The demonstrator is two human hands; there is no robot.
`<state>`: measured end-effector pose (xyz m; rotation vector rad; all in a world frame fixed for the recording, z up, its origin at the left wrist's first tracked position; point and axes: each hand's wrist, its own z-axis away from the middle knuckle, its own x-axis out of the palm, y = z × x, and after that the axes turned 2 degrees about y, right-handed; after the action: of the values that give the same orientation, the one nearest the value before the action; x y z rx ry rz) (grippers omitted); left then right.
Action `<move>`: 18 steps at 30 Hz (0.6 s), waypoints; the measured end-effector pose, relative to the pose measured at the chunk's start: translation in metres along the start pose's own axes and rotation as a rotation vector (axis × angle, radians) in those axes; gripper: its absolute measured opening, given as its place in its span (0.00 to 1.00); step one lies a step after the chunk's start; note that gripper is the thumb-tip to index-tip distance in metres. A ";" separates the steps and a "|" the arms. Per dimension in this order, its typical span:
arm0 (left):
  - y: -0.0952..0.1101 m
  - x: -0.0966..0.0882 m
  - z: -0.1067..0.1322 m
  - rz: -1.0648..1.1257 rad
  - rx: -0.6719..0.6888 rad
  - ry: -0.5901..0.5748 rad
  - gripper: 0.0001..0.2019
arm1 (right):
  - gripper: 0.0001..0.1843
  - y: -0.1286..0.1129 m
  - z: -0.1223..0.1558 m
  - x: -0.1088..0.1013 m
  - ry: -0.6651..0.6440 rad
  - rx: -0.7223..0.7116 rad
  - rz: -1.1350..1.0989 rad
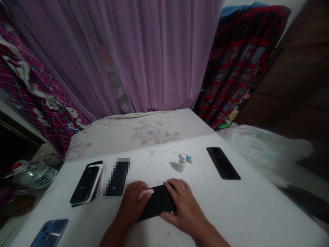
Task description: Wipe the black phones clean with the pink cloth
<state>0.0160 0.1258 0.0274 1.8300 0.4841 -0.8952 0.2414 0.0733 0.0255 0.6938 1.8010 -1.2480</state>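
A black phone (158, 202) lies flat on the white table (244, 212) right in front of me. My left hand (134, 202) rests on its left end with fingers curled, and something small and pink (145, 194) shows at the fingertips. My right hand (183, 206) lies over the phone's right end, fingers wrapped along its edge and thumb at the near side. Both hands press the phone against the table.
A stack of phones (87, 185) and a blurred-out dark phone (117, 177) lie to the left. A blue phone (50, 234) sits at the near left edge, another black phone (223, 163) at the right. A small white bottle (181, 163) stands mid-table. Purple curtain behind.
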 end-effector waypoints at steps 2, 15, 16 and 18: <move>-0.001 0.000 -0.001 0.001 0.002 -0.004 0.08 | 0.45 0.000 0.000 -0.001 0.002 -0.003 -0.005; -0.002 0.000 -0.004 -0.020 -0.004 -0.020 0.09 | 0.45 0.005 0.002 0.002 0.035 -0.020 -0.032; -0.002 0.000 -0.004 -0.022 0.003 -0.013 0.08 | 0.45 0.005 0.002 0.002 0.036 -0.018 -0.031; -0.002 0.000 -0.005 -0.023 0.013 -0.004 0.08 | 0.46 0.005 0.001 0.002 0.035 -0.019 -0.028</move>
<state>0.0162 0.1307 0.0278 1.8377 0.4986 -0.9196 0.2448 0.0739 0.0215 0.6865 1.8545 -1.2425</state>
